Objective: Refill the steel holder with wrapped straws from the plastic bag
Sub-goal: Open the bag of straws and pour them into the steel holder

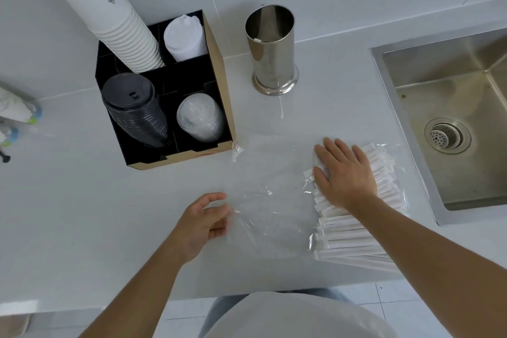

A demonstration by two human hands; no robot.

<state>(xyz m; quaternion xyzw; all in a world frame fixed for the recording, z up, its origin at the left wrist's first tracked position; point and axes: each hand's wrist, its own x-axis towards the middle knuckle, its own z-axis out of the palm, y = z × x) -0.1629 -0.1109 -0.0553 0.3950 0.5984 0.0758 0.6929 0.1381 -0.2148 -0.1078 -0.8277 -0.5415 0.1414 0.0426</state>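
Observation:
A shiny steel holder (273,49) stands upright at the back of the white counter, with one wrapped straw leaning inside it. A clear plastic bag (263,186) lies flat in front of me, and a thick bundle of white wrapped straws (354,236) fills its right end. My right hand (344,173) rests flat and spread on top of that bundle. My left hand (204,223) pinches the bag's loose left edge between thumb and fingers.
A black and brown organiser box (219,74) at the back left holds stacked paper cups (120,25) and lids. A steel sink (461,118) is sunk into the counter on the right. The counter's front edge runs just below my arms.

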